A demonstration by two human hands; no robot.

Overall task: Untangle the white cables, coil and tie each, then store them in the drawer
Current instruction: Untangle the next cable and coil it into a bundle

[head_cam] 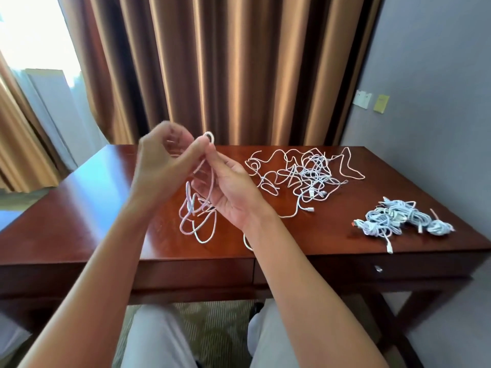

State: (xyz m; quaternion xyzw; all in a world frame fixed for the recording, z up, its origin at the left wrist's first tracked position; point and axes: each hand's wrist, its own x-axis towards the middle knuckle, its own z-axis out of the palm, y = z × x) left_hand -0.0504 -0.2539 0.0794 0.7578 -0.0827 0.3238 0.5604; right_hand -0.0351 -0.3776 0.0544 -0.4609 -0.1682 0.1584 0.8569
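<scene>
We found both hands raised over the desk [79, 208]: left hand [162, 166] and right hand [233, 192] pinching one white cable [198, 219]; tangled cables [303, 176] lay far right.

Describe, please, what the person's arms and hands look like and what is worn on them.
Both forearms are bare, with no sleeve in view. The left hand and right hand show no gloves, rings, watch or bracelet. The left hand's fingers are motion-blurred.

I'm counting: hands 2 | cable in hands [198, 208] 1 | tangled pile [303, 176] 1 | tied bundles [398, 219] several, count unclear | worktop [93, 208] 1
</scene>
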